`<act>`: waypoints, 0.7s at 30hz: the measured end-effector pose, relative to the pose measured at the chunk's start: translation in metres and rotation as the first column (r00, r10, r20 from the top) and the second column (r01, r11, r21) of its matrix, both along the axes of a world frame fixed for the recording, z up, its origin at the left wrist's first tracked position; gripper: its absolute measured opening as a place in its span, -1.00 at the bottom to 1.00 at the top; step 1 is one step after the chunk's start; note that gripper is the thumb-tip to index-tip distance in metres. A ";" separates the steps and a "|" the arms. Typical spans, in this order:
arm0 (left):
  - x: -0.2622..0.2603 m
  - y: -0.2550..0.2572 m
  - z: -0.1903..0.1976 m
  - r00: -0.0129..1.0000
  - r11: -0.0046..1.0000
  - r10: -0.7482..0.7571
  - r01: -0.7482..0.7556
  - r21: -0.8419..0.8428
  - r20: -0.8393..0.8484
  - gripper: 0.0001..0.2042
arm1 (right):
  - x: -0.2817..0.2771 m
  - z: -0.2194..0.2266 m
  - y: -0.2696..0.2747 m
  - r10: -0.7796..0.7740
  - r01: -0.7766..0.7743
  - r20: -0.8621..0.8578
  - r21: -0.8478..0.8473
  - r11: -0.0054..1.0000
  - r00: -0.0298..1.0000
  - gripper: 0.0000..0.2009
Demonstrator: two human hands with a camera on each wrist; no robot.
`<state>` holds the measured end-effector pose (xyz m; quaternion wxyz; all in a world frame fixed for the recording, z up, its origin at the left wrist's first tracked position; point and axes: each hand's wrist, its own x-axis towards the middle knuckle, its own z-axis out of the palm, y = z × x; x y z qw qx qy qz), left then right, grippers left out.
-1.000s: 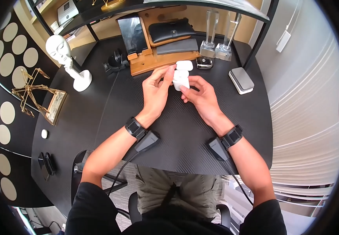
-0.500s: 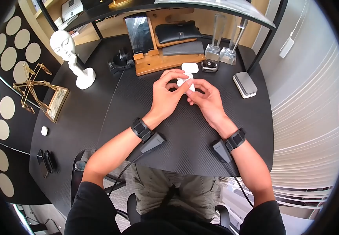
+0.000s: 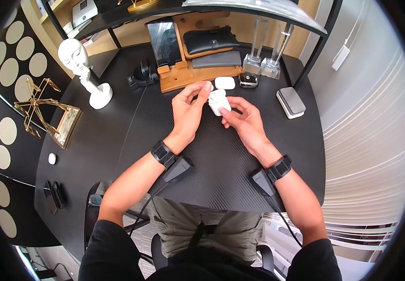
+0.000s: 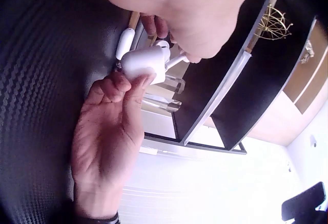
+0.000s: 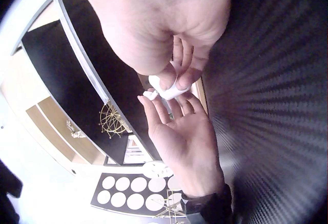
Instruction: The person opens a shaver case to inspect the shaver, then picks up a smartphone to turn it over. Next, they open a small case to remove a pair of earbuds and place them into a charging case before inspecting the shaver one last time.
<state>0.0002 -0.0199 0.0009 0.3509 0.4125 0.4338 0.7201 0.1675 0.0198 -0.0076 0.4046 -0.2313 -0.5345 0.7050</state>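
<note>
A small white case [image 3: 220,107] with its lid raised is held off the desk by my right hand [image 3: 248,123], thumb and fingers around its lower part. Close on its left is my left hand [image 3: 186,111], fingertips pinching a small white earbud. In the left wrist view the earbud [image 4: 177,60] shows its stem beside the case [image 4: 143,63]. The right wrist view shows the earbud [image 5: 150,95] by my left fingertips. Behind the case, a rounded white item [image 3: 225,83] lies on the black desk [image 3: 202,173].
Behind the hands stand a wooden stand [image 3: 179,80] with a tablet [image 3: 165,41], a black pouch [image 3: 210,39], a watch [image 3: 248,80] and clear trophies [image 3: 271,68]. A grey-and-white box [image 3: 290,102] is at right; a white head figure [image 3: 100,96] and gold ornament [image 3: 66,125] are at left.
Half a second ago my left fingers were over the case; they have drawn back to the left, pinching the earbud. My right hand still holds the case, now more in view.
</note>
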 end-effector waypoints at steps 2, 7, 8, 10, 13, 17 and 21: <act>0.002 0.000 0.001 1.000 1.000 -0.006 0.006 0.004 -0.004 -0.74 | 0.000 0.001 -0.001 -0.006 0.006 0.004 0.007 1.000 1.000 -0.69; 0.003 -0.003 0.002 1.000 1.000 -0.027 0.027 0.009 0.013 -0.75 | 0.000 0.001 -0.001 -0.005 0.005 0.021 0.015 1.000 1.000 -0.68; 0.004 -0.003 0.002 1.000 1.000 -0.023 0.023 0.013 0.005 -0.76 | 0.000 0.002 -0.002 -0.002 0.002 0.039 0.021 1.000 0.999 -0.67; 0.004 -0.003 0.003 1.000 1.000 -0.019 0.019 0.018 -0.003 -0.77 | 0.000 0.003 -0.002 0.000 -0.002 0.057 0.027 1.000 0.998 -0.67; 0.004 -0.002 0.001 0.999 0.999 -0.036 0.036 0.032 0.002 -0.78 | 0.001 0.003 -0.002 0.006 -0.008 0.044 0.037 0.999 0.999 -0.67; 0.004 -0.003 -0.003 0.985 0.997 -0.077 0.078 -0.001 -0.157 -0.77 | 0.001 0.001 0.000 0.019 -0.019 0.003 0.025 1.000 1.000 -0.67; 0.014 -0.010 0.005 0.976 0.988 -0.153 0.155 0.000 -0.153 -0.65 | 0.001 -0.002 0.001 0.005 -0.006 -0.037 -0.013 1.000 0.999 -0.68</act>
